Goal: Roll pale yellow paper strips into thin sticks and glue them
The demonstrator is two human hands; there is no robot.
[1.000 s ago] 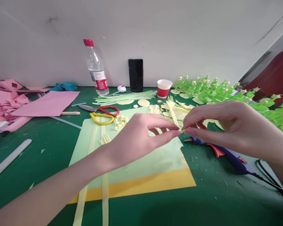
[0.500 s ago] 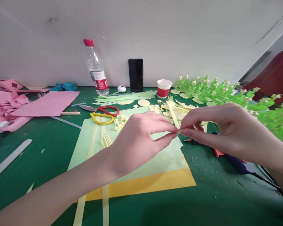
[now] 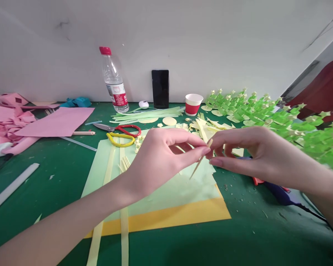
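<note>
My left hand point(image 3: 166, 162) pinches a narrow pale yellow paper strip point(image 3: 197, 167) between thumb and index finger. The strip slants, its thin lower end hanging toward me over a light green sheet point(image 3: 166, 197). My right hand point(image 3: 246, 153) is close against the strip's upper end; its thumb stands apart from the curled fingers, and some fingertips are hidden behind the strip. Small folded paper stars point(image 3: 139, 142) lie just beyond my left hand, partly covered by it. A small bundle of thin yellow strips point(image 3: 124, 163) rests beside my left wrist.
Scissors point(image 3: 122, 135) lie beyond the sheet. Behind them stand a bottle point(image 3: 116, 88), a phone point(image 3: 160, 88) and a paper cup point(image 3: 193, 104). Pink paper point(image 3: 55, 122) is at left, green star-topped paper pieces point(image 3: 266, 111) at right. A dark blue corded tool point(image 3: 279, 194) sits below my right hand.
The fingertips of both hands were pressed together over a tiny piece. Now the strip shows in my left pinch, and my right thumb has come away from its fingers.
</note>
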